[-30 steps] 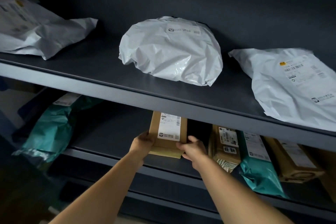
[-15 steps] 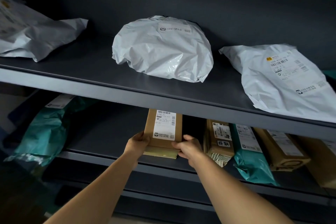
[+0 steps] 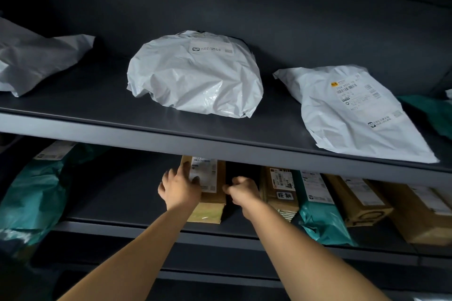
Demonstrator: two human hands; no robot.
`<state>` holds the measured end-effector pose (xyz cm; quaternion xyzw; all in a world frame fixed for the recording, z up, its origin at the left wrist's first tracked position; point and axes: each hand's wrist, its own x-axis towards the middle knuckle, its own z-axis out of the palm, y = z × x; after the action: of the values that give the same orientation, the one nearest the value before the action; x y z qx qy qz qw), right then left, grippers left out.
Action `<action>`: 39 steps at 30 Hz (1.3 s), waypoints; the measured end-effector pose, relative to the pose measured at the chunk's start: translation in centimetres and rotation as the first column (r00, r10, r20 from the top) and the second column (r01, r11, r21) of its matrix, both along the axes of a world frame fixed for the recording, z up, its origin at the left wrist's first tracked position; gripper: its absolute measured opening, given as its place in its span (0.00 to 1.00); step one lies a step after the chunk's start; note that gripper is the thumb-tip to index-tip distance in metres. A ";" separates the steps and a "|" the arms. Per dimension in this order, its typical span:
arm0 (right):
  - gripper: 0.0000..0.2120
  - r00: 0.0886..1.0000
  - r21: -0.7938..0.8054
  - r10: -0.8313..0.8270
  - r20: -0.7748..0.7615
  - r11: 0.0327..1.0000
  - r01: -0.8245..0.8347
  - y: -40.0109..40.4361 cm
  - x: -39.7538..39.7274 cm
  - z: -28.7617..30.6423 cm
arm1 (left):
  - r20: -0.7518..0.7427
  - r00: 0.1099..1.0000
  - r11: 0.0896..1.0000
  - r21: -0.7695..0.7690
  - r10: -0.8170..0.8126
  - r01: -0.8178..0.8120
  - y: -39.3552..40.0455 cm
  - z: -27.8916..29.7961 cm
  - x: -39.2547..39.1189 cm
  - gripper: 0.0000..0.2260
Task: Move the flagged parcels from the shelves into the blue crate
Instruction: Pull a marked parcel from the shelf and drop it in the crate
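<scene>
Hands — left hand [image 3: 179,188] gripping the brown box [image 3: 208,190], right hand [image 3: 241,190] curled beside it — next, pull it off the shelf [image 3: 122,203].

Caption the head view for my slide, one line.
Both hands, left and right, grip a labelled brown box on the lower shelf.
</scene>
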<state>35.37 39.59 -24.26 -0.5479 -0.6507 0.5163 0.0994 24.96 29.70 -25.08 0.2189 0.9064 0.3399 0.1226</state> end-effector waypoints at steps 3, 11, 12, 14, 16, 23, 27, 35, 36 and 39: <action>0.19 0.999 0.143 -0.036 0.019 0.989 0.033 1.9 2.0 1.2 | -0.144 0.985 0.994 0.047 -0.091 0.099 2.0 1.3 2.5 0.21; 0.17 0.979 0.293 -0.178 0.094 0.945 0.144 7.3 9.3 2.0 | 0.016 0.935 0.934 0.031 -0.356 0.355 8.1 0.2 9.3 0.23; 0.18 0.978 0.280 -0.179 0.110 0.949 0.142 7.9 10.0 1.7 | 0.058 0.925 0.927 0.007 -0.375 0.375 8.6 -0.3 10.1 0.23; 0.19 0.975 0.226 -0.165 0.148 0.966 0.130 8.8 11.3 0.8 | 0.126 0.909 0.916 -0.007 -0.398 0.402 9.6 -1.0 11.5 0.24; 0.21 0.979 0.139 -0.152 0.137 0.981 0.133 9.4 12.1 0.1 | 0.197 0.898 0.915 -0.006 -0.394 0.403 10.3 -1.1 12.6 0.23; 0.23 0.994 -0.071 -0.017 0.107 0.997 0.024 10.6 13.1 -2.4 | 0.358 0.884 0.950 0.025 -0.299 0.311 12.5 -2.1 14.2 0.17; 0.17 0.997 -0.142 0.035 0.074 0.990 -0.024 11.1 13.1 -3.2 | 0.480 0.852 0.977 0.131 -0.209 0.166 12.5 -2.7 14.5 0.15; 0.26 0.996 -0.130 0.066 -0.061 0.989 -0.073 10.9 12.4 -2.4 | 0.609 0.780 0.926 0.361 -0.145 -0.110 11.3 -2.6 13.7 0.16; 0.26 0.995 -0.122 0.064 -0.075 0.990 -0.073 10.8 12.3 -2.3 | 0.619 0.769 0.915 0.385 -0.156 -0.124 11.0 -2.4 13.6 0.16; 0.25 0.990 -0.129 0.044 -0.131 0.990 -0.061 10.6 12.1 -1.6 | 0.642 0.743 0.878 0.449 -0.189 -0.164 10.0 -1.7 13.4 0.17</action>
<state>47.47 50.17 -25.82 -0.5018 -0.6216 0.5947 0.0904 38.36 39.68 -26.77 0.1116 0.6868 0.6070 0.3839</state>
